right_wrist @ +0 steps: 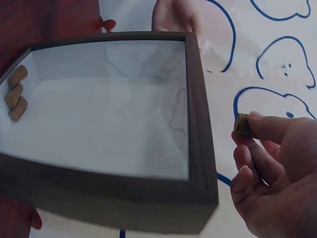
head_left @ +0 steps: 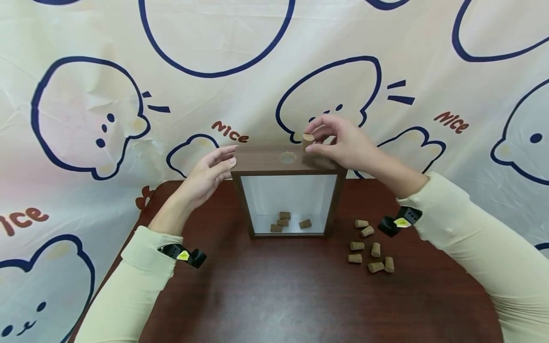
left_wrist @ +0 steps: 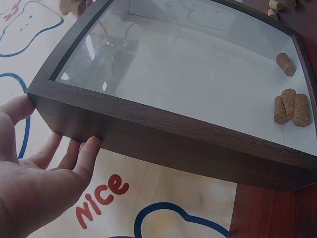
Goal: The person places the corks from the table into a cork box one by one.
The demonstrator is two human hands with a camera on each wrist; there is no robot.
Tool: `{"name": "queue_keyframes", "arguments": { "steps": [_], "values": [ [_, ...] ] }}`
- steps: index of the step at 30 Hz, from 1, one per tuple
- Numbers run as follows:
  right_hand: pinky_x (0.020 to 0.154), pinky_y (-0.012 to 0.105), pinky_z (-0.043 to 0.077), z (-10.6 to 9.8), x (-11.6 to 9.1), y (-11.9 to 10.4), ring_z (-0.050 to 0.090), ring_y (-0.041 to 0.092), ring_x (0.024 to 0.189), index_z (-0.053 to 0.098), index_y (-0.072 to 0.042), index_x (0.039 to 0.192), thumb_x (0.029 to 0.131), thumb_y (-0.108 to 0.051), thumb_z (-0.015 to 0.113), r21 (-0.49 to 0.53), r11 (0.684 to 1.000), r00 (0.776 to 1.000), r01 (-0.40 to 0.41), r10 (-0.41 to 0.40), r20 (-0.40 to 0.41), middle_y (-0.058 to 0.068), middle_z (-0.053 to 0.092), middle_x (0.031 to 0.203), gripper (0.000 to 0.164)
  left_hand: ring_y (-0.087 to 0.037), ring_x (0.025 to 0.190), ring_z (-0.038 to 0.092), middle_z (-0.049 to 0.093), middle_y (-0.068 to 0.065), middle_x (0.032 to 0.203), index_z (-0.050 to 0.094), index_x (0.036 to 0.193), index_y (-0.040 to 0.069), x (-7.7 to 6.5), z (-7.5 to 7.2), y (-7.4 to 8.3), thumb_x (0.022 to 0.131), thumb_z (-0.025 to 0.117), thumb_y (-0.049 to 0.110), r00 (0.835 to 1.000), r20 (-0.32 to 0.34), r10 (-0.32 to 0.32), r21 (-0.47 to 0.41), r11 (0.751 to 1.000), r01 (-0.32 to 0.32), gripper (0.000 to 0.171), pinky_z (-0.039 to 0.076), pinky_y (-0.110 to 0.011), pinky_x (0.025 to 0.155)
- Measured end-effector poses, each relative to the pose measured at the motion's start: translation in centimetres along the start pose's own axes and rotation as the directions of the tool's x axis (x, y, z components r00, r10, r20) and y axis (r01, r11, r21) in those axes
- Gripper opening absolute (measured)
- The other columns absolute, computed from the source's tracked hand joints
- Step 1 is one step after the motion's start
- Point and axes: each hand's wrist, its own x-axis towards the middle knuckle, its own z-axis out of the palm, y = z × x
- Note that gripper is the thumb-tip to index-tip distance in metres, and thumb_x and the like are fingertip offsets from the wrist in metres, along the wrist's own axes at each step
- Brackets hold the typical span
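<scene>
A brown-framed box (head_left: 291,167) with a clear front and a round hole (head_left: 288,157) in its top stands upright on the table. Several corks (head_left: 283,222) lie on its floor. My right hand (head_left: 339,140) pinches one cork (head_left: 308,138) between thumb and fingertips, just above the box top and to the right of the hole. In the right wrist view, that held cork (right_wrist: 243,125) shows apart from the frame. My left hand (head_left: 209,174) touches the upper left side of the box. Its fingers (left_wrist: 88,157) lie lightly extended along the wooden side in the left wrist view.
Several loose corks (head_left: 375,249) are scattered on the dark red table (head_left: 266,290) to the right of the box. Behind the table hangs a pale cloth (head_left: 240,109) with blue cartoon outlines. Each wrist carries a small black camera (head_left: 182,254).
</scene>
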Motion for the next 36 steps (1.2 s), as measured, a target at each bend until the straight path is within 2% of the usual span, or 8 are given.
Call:
{"name": "queue_keyframes", "arguments": {
  "steps": [7,15,22,25,30,33,36],
  "values": [
    [0.083,0.036,0.052,2.1,1.7,-0.6,0.065,0.020,0.102,0.062,-0.006,0.117,0.091,-0.007,0.077,0.027,1.000,0.998,-0.006,0.005,0.057,0.009,0.073,0.108,0.030,-0.026,0.144,0.031,0.031,-0.013,0.159,0.031,0.158,0.005,-0.1,-0.1,0.1,0.106,0.052,0.023,1.000,0.000,-0.002,-0.008,1.000,0.002,0.059,0.032,-0.041,0.115],
    [0.087,0.039,0.052,3.0,2.0,-0.4,0.065,0.021,0.100,0.062,-0.006,0.116,0.091,-0.006,0.076,0.024,0.999,0.996,-0.025,0.023,0.087,0.009,0.072,0.106,0.029,-0.026,0.145,0.031,0.030,-0.013,0.160,0.030,0.158,0.005,-0.1,0.0,0.0,0.106,0.052,0.023,1.000,0.003,-0.004,-0.003,1.000,0.004,0.059,0.030,-0.042,0.116],
    [0.086,0.038,0.050,2.8,1.6,0.1,0.062,0.019,0.099,0.064,-0.003,0.118,0.092,-0.007,0.075,0.004,0.999,0.996,0.043,-0.044,0.079,0.006,0.072,0.107,0.028,-0.027,0.144,0.031,0.030,-0.013,0.160,0.031,0.158,0.005,-0.2,-0.1,0.0,0.106,0.052,0.024,1.000,-0.001,-0.007,0.004,1.000,0.007,0.060,0.032,-0.040,0.115],
    [0.084,0.034,0.050,2.1,0.9,0.3,0.061,0.019,0.098,0.065,-0.003,0.119,0.092,-0.008,0.075,-0.005,0.997,0.994,0.074,-0.073,0.076,0.006,0.069,0.108,0.029,-0.027,0.144,0.031,0.030,-0.013,0.160,0.030,0.158,0.005,-0.3,-0.2,0.0,0.106,0.052,0.024,1.000,-0.005,-0.009,0.008,1.000,0.009,0.060,0.034,-0.037,0.113],
    [0.075,0.027,0.048,0.2,-1.6,1.0,0.058,0.018,0.097,0.064,-0.005,0.124,0.093,-0.008,0.074,-0.034,0.996,0.996,0.079,-0.078,0.048,0.005,0.069,0.112,0.032,-0.027,0.144,0.030,0.030,-0.013,0.160,0.030,0.158,0.005,-0.2,-0.2,0.0,0.106,0.052,0.023,1.000,0.002,-0.001,-0.001,1.000,0.001,0.060,0.037,-0.031,0.108],
    [0.070,0.025,0.047,-1.1,-3.5,1.5,0.058,0.016,0.095,0.064,-0.006,0.126,0.094,-0.008,0.074,-0.054,0.997,0.998,0.057,-0.056,0.015,0.006,0.070,0.113,0.034,-0.026,0.144,0.030,0.030,-0.013,0.159,0.030,0.158,0.004,-0.1,-0.1,0.0,0.106,0.052,0.023,1.000,0.002,0.002,-0.010,1.000,-0.002,0.059,0.038,-0.029,0.105],
    [0.070,0.023,0.048,-2.5,-5.7,2.0,0.058,0.014,0.095,0.064,-0.007,0.128,0.095,-0.007,0.072,-0.062,0.998,1.000,0.017,-0.018,-0.020,0.006,0.070,0.115,0.034,-0.026,0.145,0.030,0.030,-0.013,0.159,0.030,0.158,0.004,0.0,-0.1,0.0,0.106,0.051,0.022,1.000,0.005,0.003,-0.015,1.000,-0.002,0.059,0.038,-0.027,0.104]
  ]
}}
